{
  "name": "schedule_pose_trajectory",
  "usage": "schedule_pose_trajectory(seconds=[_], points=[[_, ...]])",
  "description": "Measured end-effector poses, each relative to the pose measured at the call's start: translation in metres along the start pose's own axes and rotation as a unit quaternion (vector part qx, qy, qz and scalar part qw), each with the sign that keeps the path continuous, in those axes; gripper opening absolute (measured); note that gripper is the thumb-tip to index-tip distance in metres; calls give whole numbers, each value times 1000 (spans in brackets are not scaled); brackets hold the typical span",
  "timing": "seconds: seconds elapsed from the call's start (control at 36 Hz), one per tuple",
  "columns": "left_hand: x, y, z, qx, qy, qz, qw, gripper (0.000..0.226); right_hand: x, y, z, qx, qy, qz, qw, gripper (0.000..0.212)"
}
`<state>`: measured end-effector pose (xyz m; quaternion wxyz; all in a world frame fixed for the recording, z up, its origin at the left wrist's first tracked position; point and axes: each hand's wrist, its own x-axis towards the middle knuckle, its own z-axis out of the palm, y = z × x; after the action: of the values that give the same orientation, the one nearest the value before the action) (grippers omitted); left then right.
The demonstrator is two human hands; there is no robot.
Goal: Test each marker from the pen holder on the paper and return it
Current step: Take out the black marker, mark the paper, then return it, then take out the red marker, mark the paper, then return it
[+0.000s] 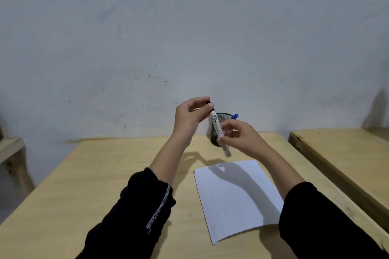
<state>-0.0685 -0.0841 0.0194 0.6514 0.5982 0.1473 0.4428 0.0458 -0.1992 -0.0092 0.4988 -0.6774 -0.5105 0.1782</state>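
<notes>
A white-barrelled marker [217,127] with a dark cap is held upright and slightly tilted above the table, in front of the black mesh pen holder [222,116]. My left hand [190,119] pinches the dark cap at the marker's top end. My right hand [242,137] grips the lower part of the barrel. A blue-capped marker [234,116] sticks out of the holder. The white sheet of paper [235,197] lies flat on the table below my right arm; it carries a tiny dark mark at its far left corner.
The wooden table [84,185] stands against a pale wall. A second wooden table [341,145] is at the right, separated by a narrow gap. Part of a wooden shelf or chair [10,149] shows at the left edge.
</notes>
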Motion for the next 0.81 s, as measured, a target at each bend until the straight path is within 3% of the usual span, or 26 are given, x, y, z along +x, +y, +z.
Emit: schedule_pose_trajectory(seconds=[0.25, 0.36, 0.44, 0.5, 0.58, 0.69, 0.81], points=[[41, -7, 21, 171, -45, 52, 983, 28, 33, 12, -21, -2, 38, 6, 999, 13], [53, -33, 15, 305, -63, 44, 949, 41, 57, 20, -35, 1, 107, 1, 994, 12], [58, -62, 9, 396, -100, 10, 913, 26, 76, 27, -45, 9, 159, -9, 987, 17], [62, -81, 6, 423, -110, -30, 899, 43, 89, 34, -49, 32, 183, -8, 983, 19], [67, -111, 2, 423, -101, -67, 898, 73, 107, 48, -54, 71, 218, -6, 973, 19], [72, -139, 7, 359, -81, -88, 926, 62, 128, 70, -60, 79, 236, 21, 968, 17], [78, -158, 14, 329, -70, -81, 938, 69, 140, 88, -60, 53, 188, 56, 979, 16]])
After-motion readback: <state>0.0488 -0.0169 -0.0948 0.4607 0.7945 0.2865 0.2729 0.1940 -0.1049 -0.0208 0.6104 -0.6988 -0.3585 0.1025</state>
